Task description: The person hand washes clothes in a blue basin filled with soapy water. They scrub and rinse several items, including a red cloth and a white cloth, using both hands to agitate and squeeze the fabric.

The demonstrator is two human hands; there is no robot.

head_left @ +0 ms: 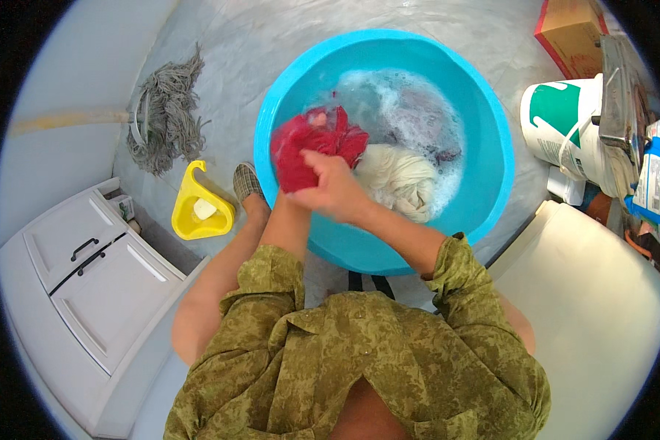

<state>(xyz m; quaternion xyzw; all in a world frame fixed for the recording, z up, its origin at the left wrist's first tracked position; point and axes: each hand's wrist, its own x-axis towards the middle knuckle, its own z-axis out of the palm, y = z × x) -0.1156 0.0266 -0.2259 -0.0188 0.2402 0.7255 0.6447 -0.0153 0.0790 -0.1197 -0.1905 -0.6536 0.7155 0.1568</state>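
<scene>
A bunched red cloth (290, 139), which looks like a wet garment, is held at the left side of a large turquoise washtub (495, 147). My left hand (317, 119) is mostly covered by it; only a bit of finger shows through the folds. From the right, my right hand (331, 185) closes on the near side of the same cloth, slightly smeared by motion. Beside the red cloth, a twisted cream cloth (397, 180) lies partly in the soapy water. Darker fabric (436, 136) is soaking under white suds.
On the left are a grey string mop (170, 117), a yellow holder (198, 229) containing a pale soap bar (204, 209), and a white cabinet (117, 293). To the right stand a white-and-green bucket (565, 128), a cardboard box (570, 33) and a cream panel (587, 293).
</scene>
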